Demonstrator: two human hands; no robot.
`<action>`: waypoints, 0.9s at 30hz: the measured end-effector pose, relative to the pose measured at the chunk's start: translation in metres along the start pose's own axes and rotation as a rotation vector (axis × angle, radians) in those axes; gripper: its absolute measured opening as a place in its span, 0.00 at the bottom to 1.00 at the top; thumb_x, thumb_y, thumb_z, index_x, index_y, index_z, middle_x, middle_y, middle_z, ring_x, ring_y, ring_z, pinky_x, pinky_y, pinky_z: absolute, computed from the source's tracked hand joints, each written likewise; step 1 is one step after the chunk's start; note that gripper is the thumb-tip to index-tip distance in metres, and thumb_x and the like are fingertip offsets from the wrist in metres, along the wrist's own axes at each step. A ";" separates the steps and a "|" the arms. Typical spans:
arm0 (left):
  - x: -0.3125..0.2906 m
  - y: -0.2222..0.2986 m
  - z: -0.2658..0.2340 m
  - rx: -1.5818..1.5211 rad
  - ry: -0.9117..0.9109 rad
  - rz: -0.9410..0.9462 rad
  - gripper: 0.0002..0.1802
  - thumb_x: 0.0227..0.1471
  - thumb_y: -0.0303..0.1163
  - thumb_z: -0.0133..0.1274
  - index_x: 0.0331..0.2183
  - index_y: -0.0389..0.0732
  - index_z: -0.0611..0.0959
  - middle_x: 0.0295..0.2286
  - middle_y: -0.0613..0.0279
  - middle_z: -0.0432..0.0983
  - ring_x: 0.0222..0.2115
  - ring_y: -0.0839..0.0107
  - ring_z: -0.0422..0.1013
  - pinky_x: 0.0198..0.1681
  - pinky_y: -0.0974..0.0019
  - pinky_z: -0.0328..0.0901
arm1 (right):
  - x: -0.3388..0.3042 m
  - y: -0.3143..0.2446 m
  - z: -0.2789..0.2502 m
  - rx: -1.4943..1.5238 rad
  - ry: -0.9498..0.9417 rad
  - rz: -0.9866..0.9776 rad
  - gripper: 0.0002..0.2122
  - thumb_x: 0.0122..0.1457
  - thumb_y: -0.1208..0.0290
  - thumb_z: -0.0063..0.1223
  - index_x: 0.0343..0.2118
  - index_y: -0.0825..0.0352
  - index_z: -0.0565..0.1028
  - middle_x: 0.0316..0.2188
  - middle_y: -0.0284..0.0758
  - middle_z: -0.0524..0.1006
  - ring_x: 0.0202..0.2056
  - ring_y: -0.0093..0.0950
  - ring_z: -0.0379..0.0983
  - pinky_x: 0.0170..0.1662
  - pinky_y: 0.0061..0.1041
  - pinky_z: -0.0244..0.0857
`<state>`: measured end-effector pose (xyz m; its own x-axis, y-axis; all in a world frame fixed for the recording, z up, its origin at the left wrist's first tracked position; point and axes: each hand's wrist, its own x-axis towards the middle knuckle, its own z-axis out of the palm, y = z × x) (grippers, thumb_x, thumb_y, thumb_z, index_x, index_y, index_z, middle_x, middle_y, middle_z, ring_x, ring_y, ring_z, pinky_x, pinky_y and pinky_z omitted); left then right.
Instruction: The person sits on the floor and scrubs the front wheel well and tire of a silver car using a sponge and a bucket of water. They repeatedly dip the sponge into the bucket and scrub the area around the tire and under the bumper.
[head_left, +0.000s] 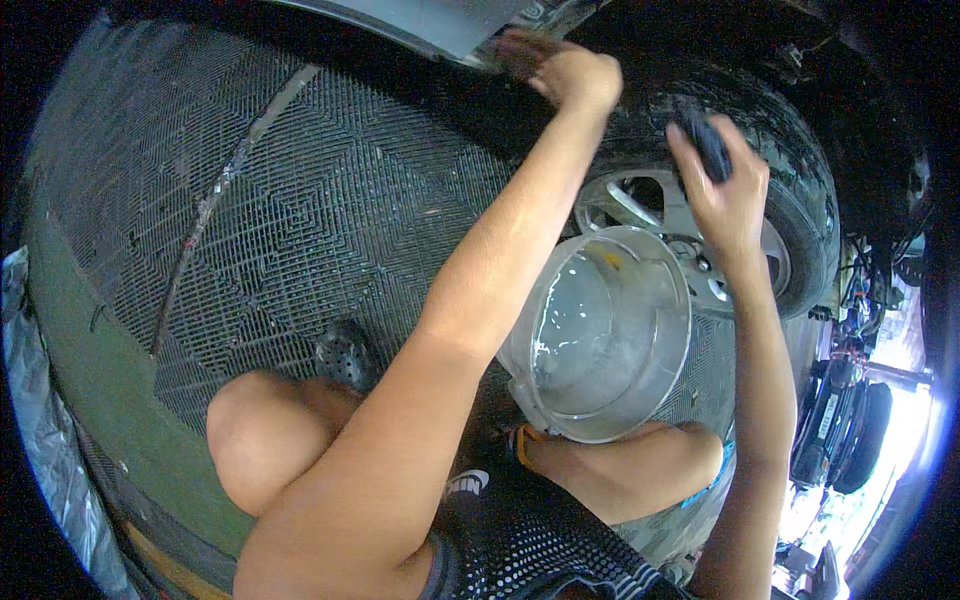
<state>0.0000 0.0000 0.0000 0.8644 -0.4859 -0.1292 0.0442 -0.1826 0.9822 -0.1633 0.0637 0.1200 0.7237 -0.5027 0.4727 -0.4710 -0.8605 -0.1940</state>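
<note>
My right hand (pixel 735 195) grips a dark oblong pad (pixel 708 148), with the thumb on one side and the fingers on the other. Blur hides whether it is a brush or a sponge. It is in front of the car tyre (pixel 812 190), above the silver spoked wheel rim (pixel 632 198). My left hand (pixel 580 78) reaches up to the lower edge of the car body (pixel 430 22). Its fingers are dark and smeared by motion, so I cannot tell what they hold, if anything. Between my arms, a clear plastic bucket (pixel 682 340) with cloudy water stands before the wheel.
Dark ribbed floor matting (pixel 340 210) spreads to the left, crossed by a long worn strip (pixel 215 190). Beside my knee lies a round perforated piece (pixel 342 352). Silvery plastic sheeting (pixel 60 430) runs along the left edge. A motorbike (pixel 835 425) stands at the right.
</note>
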 end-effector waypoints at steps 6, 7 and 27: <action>0.031 -0.043 -0.023 -0.117 0.098 -0.104 0.51 0.50 0.34 0.64 0.62 0.18 0.52 0.59 0.28 0.57 0.63 0.38 0.56 0.70 0.43 0.44 | -0.061 -0.002 -0.018 0.155 -0.674 0.098 0.14 0.55 0.62 0.65 0.36 0.68 0.80 0.29 0.47 0.81 0.31 0.44 0.80 0.37 0.37 0.72; 0.024 -0.041 -0.019 -0.302 0.150 -0.060 0.37 0.53 0.34 0.63 0.55 0.23 0.65 0.49 0.37 0.68 0.53 0.39 0.68 0.63 0.41 0.55 | -0.072 0.003 -0.014 0.152 -0.825 0.083 0.16 0.55 0.59 0.64 0.38 0.67 0.81 0.31 0.49 0.82 0.34 0.47 0.80 0.40 0.39 0.73; -0.016 -0.182 -0.113 -0.669 0.101 -0.247 0.13 0.63 0.34 0.54 0.44 0.35 0.78 0.30 0.58 0.82 0.23 0.70 0.78 0.16 0.74 0.64 | -0.255 -0.010 0.268 0.012 -1.041 0.788 0.19 0.58 0.66 0.59 0.49 0.70 0.74 0.46 0.48 0.81 0.47 0.45 0.81 0.49 0.44 0.76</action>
<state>0.0346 0.1372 -0.1617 0.8306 -0.4102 -0.3766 0.5133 0.3017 0.8034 -0.2079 0.1787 -0.2294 0.3079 -0.6920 -0.6529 -0.9444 -0.3052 -0.1219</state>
